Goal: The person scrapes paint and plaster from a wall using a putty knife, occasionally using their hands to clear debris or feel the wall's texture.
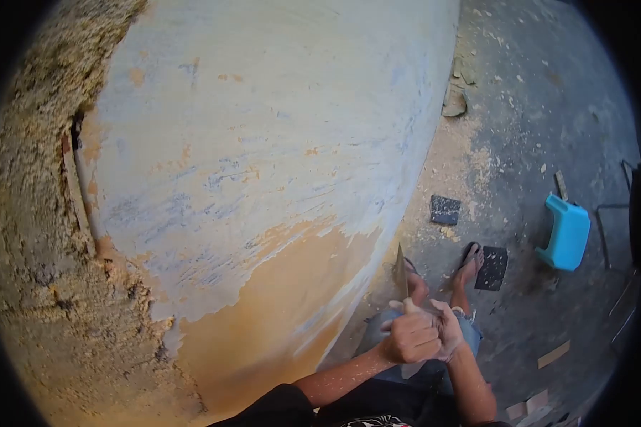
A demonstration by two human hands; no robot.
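Observation:
Both my hands meet low in the head view, in front of my knees. My left hand [409, 336] is closed around the handle of a flat-bladed scraper [401, 272], whose blade points up beside a big curved hull-like surface [263, 142]. My right hand [449, 329] wraps against the left hand and the handle. The surface is pale grey-white filler above, with bare orange-brown wood [285, 299] below. The blade's tip lies close to the edge of that surface; contact cannot be told.
Sawdust-covered rough material [43, 270] borders the surface on the left. On the dusty concrete floor lie two dark sanding pads [445, 210] [492, 267], a turquoise plastic stool [567, 232], wood scraps [454, 103] and cardboard pieces [554, 354]. My sandalled feet [468, 262] rest on the floor.

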